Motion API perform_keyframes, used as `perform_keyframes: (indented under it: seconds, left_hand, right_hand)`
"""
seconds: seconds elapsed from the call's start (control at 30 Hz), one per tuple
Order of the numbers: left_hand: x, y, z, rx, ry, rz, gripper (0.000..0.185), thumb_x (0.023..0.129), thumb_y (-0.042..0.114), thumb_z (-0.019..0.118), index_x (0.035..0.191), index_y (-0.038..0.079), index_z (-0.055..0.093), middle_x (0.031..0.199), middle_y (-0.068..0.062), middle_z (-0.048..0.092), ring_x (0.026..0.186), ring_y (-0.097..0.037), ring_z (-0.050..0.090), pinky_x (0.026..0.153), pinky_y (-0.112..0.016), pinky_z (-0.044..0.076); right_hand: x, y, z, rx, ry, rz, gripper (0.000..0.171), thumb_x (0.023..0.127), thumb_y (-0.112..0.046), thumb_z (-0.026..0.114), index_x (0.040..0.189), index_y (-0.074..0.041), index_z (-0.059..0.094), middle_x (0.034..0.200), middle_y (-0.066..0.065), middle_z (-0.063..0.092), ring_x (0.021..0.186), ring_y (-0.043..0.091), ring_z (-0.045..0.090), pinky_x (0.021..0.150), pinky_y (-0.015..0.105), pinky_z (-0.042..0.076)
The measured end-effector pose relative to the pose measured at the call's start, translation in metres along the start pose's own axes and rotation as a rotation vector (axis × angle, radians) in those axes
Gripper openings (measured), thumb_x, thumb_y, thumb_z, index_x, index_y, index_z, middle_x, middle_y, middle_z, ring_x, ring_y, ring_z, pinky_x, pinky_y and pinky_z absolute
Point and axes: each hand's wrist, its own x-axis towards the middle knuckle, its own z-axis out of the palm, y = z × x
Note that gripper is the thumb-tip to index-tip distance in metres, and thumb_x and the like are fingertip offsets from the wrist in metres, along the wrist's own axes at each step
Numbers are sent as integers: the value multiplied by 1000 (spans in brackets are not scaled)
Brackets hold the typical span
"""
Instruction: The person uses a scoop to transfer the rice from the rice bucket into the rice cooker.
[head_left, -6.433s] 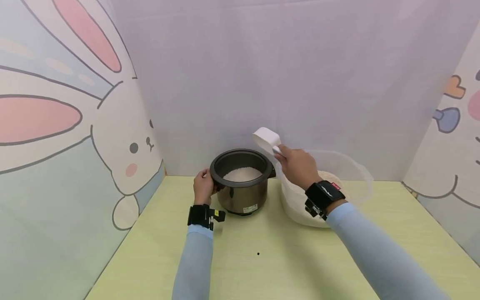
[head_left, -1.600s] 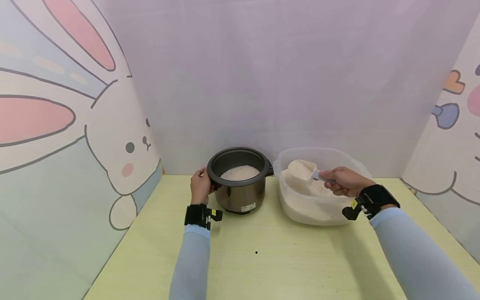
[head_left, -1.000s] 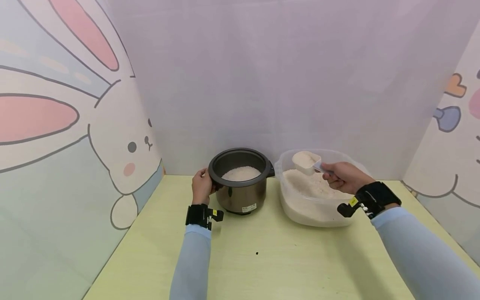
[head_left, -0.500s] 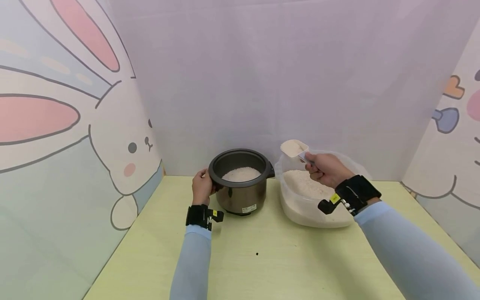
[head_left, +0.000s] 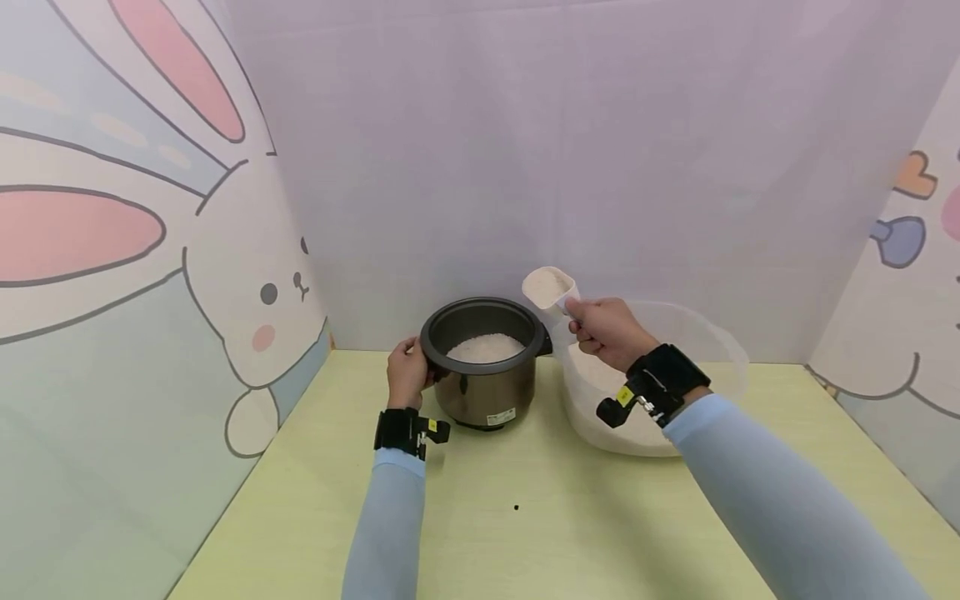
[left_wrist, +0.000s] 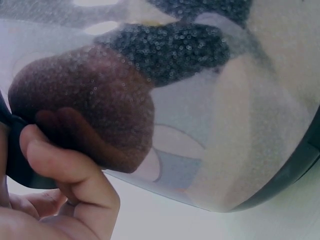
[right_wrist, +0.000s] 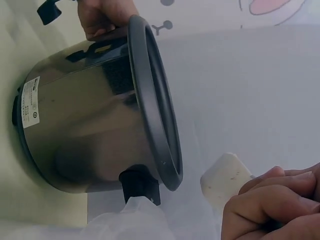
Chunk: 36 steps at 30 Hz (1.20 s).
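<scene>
On a pale yellow-green surface (head_left: 525,533), boxed in by cartoon bunny panels (head_left: 135,275) on the left and a plain lilac backdrop (head_left: 570,150) behind, sits the whole setup. Biggest thing on it is the clear plastic tub (head_left: 720,350) at right, holding a bed of white rice; the right forearm in its light blue sleeve (head_left: 765,500) crosses in front of it. Just beside it, on the left, stands the rice cooker pot (head_left: 483,392), steel-sided with a dark rim, upright, already partly full of white rice (head_left: 486,347).

Left hand (head_left: 407,375) is at the pot's left side, fingers (left_wrist: 65,165) curled round the dark side handle, gripping it. Right hand (head_left: 606,332) is up in the air, fingers clenched round the handle of a white plastic scoop (head_left: 550,286). That scoop is loaded with rice, held roughly level, hovering above the pot's right rim, between pot and tub, not touching either.

Both wrists wear black camera straps (head_left: 405,432). Tiny dark speck (head_left: 516,507) lies on the surface in front of the pot.
</scene>
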Motion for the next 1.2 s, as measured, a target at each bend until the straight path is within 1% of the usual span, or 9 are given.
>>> perform_keyframes:
  seconds: [0.23, 0.4, 0.6, 0.7, 0.8, 0.9, 1.07, 1.13, 1.2]
  left_hand:
    - [1, -2, 0, -7, -4, -1, 42, 105, 36, 57, 134, 5, 62, 82, -4, 57, 51, -8, 55, 48, -22, 52]
    - [0, -3, 1, -4, -11, 3, 42, 107, 34, 55, 136, 5, 61, 80, -3, 58, 50, -8, 56, 47, -21, 51]
    - [-1, -4, 1, 19, -2, 16, 43, 107, 35, 55, 137, 5, 61, 82, -4, 58, 50, -8, 55, 47, -21, 51]
    - [-1, -3, -1, 23, 2, 16, 44, 106, 36, 55, 137, 4, 61, 82, -4, 58, 50, -7, 55, 47, -21, 51]
    - [0, -3, -2, 22, 5, 17, 45, 106, 36, 55, 136, 4, 61, 82, -4, 58, 50, -7, 54, 47, -20, 50]
    - [0, -3, -2, 25, 4, 18, 43, 106, 36, 55, 135, 4, 61, 82, -4, 57, 50, -7, 54, 47, -21, 51]
    - [1, -2, 0, 30, 5, 19, 42, 106, 36, 56, 133, 5, 63, 84, -5, 56, 51, -8, 54, 47, -21, 51]
    - [1, -1, 0, 29, 7, 19, 42, 106, 36, 56, 133, 5, 63, 84, -5, 56, 51, -8, 54, 47, -21, 51]
    - [1, -1, 1, 26, 7, 19, 41, 106, 36, 56, 132, 5, 64, 83, -5, 56, 50, -8, 54, 47, -21, 51]
  right_hand:
    - [9, 6, 18, -87, 37, -62, 29, 110, -24, 49, 97, 1, 56, 72, 1, 47, 50, 4, 28, 46, 21, 24]
    - [8, 13, 22, -195, 17, -120, 36, 110, -24, 50, 85, 1, 54, 70, 4, 46, 49, 10, 24, 49, 25, 24]
    - [11, 19, 28, -286, -19, -182, 43, 110, -24, 51, 70, -10, 44, 64, 2, 38, 53, 14, 21, 54, 30, 23]
    - [12, 21, 33, -338, -45, -215, 43, 111, -24, 49, 71, -11, 39, 63, 1, 34, 54, 15, 19, 56, 32, 23]
    - [11, 24, 38, -385, -59, -250, 35, 111, -23, 48, 78, -11, 51, 64, 2, 36, 54, 16, 19, 57, 34, 25]
    - [11, 26, 43, -429, -63, -279, 33, 111, -21, 48, 82, -8, 56, 63, 2, 35, 55, 16, 21, 58, 35, 26]
    - [15, 32, 52, -481, -41, -317, 42, 110, -22, 50, 70, -10, 46, 59, -1, 29, 54, 15, 20, 58, 32, 24]
    - [16, 33, 55, -502, -28, -334, 39, 110, -22, 51, 74, -9, 53, 58, -1, 28, 54, 15, 20, 58, 32, 23]
    - [16, 32, 58, -531, -22, -351, 35, 110, -23, 51, 82, -3, 61, 59, -1, 26, 54, 15, 20, 58, 32, 23]
